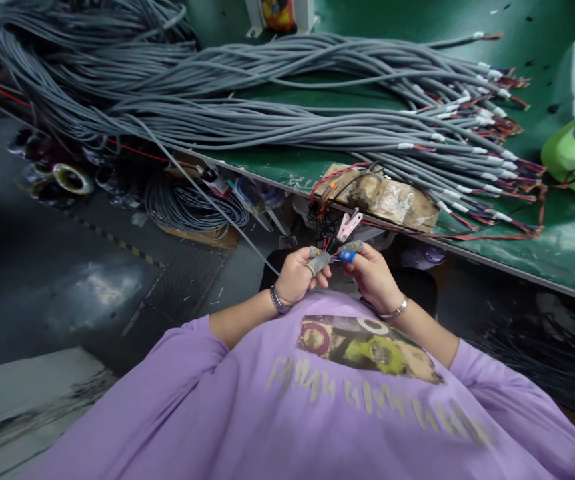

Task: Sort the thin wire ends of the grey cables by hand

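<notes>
My left hand (301,273) is closed around the end of a grey cable (217,208), with grey coverings on thumb and finger. The cable runs down from the bench to this hand. Thin coloured wires (335,255) fan out of the cable end between both hands. My right hand (371,272) pinches these wires between thumb and finger; a blue band (347,256) wraps one digit and a grey covering another. Just beyond the fingertips, a pink clip (349,227) stands at the bench edge beside dark and red wires. Which single wire the right fingers grip is too small to tell.
Long bundles of grey cables (247,123) lie across the green bench (557,247), their stripped ends at the right. A taped block (382,197) sits on its front edge. A green basket (572,157) stands far right. Below the bench are a cable coil (192,207) and tape rolls (73,179).
</notes>
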A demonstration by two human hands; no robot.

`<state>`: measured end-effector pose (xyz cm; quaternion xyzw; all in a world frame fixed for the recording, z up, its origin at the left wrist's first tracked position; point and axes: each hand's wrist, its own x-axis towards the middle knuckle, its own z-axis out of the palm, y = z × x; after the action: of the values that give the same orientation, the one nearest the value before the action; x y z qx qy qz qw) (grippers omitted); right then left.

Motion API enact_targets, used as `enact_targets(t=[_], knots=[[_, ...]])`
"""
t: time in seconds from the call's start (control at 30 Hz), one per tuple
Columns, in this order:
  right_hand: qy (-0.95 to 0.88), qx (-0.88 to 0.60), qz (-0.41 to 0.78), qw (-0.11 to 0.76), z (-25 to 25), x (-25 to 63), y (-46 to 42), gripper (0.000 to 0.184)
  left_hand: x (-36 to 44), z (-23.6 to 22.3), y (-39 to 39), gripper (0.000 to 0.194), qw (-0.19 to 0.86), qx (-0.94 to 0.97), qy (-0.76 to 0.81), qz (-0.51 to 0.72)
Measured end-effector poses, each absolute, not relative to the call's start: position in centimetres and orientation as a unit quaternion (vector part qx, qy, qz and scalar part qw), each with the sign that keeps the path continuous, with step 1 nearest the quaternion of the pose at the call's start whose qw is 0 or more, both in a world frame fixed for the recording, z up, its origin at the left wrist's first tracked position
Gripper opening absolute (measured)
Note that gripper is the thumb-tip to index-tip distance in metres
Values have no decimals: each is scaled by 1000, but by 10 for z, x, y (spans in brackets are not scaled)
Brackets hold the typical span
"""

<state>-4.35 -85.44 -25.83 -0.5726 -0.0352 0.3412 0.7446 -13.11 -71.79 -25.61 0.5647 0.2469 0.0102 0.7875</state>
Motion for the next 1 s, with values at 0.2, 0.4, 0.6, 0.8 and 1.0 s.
enact_targets(t=[0.2, 0.4, 0.6, 0.8, 1.0], knots=[[-75, -581, 379, 716, -255, -41, -853, 38, -131, -254, -718, 40, 785, 573, 238, 5], [-95, -606, 349, 708, -255, -45, -846, 36, -134, -260, -717, 33, 780, 587, 216, 2], [-50, -591, 345, 727, -257, -49, -844, 32, -134, -263, -717, 40, 772, 593, 229, 5], [-19, -567, 345, 748, -257, -52, -842, 24, -132, -259, -719, 42, 789, 561, 250, 11], [20, -522, 391, 758, -259, -46, -850, 28, -132, -248, -717, 39, 794, 550, 260, 15]])
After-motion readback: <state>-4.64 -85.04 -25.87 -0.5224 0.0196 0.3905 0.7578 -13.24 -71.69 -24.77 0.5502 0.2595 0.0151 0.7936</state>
